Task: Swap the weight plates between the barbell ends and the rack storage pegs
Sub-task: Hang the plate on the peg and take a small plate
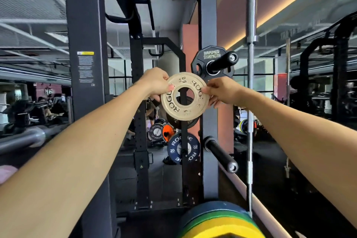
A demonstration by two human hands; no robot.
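While both arms reach forward at chest height, the left hand (156, 83) and right hand (220, 91) pinch opposite edges of a small tan Rogue plate (170, 100), thumbs on its printed face, other fingers curled behind the rim. Each grip is closed on the plate; neither hand is spread. The plate hangs in the air, face toward the camera, in front of the rack upright (209, 121), touching no peg and no bar that I can make out.

Upper peg (222, 62), just up and right of the plate, already carries a black Hammer Strength plate (211, 54) pushed back against the upright. Lower peg (221, 153) sticks out bare. A dark plate sits directly behind the tan one, mostly hidden; how it is mounted I cannot tell. Blue 20 plate (183, 148) shows lower down, behind the upright.

Bottom of frame: stacked blue, green and yellow plates (218, 220), probably on a barbell end, though the sleeve itself is not visible. A vertical barbell (250, 83) stands to the right.

Judgement on progress: mid-swap, one small plate in transit. Cannot tell from this view whether it is heading to a peg or to the bar. The coloured plates look still to be handled, so plenty remains.
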